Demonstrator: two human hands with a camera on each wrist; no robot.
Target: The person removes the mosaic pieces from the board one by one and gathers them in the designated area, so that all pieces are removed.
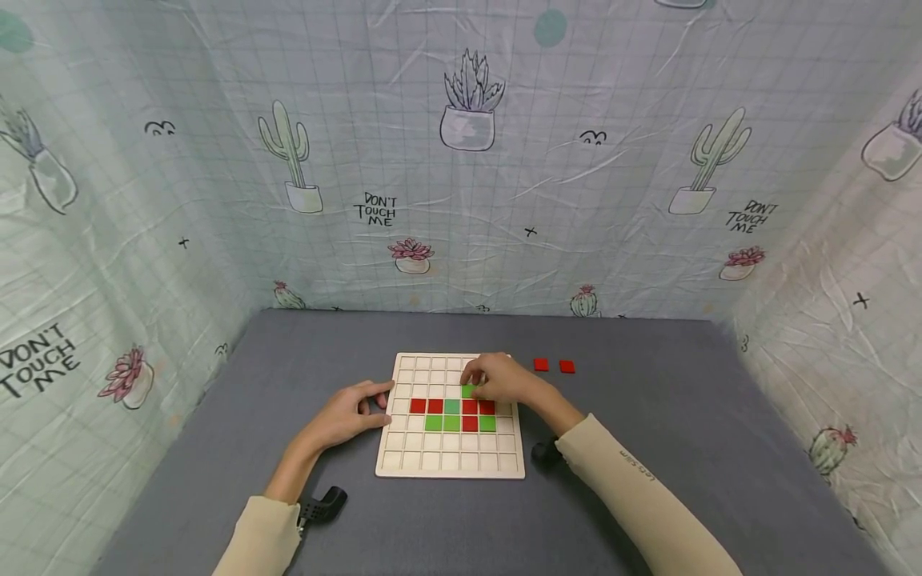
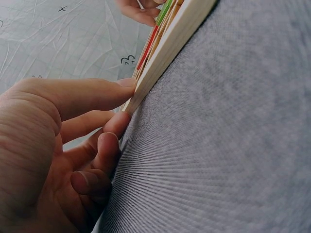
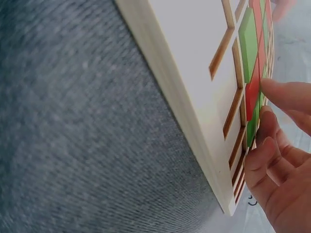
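Note:
A pale wooden grid board (image 1: 421, 460) lies on the table, with several red and green square tiles in its middle cells. My left hand (image 1: 346, 412) touches the board's left edge with thumb and index finger set apart, the other fingers loosely bent. Over the upper right of the grid, my right hand (image 1: 500, 378) pinches a green tile (image 1: 468, 391) between thumb and fingertips, low at the cells. Its fingers partly hide that tile. Right below sit a red tile (image 1: 470, 406) and another red tile (image 1: 487, 406). A duller green tile (image 1: 451, 406) lies left of these.
Two loose red tiles, one nearer (image 1: 541, 365) and one farther right (image 1: 567, 366), lie on the grey tabletop (image 1: 648, 384) right of the board. A cactus-patterned cloth (image 1: 346, 264) hangs behind and on both sides. Dark wrist devices (image 1: 324, 506) sit below the sleeves.

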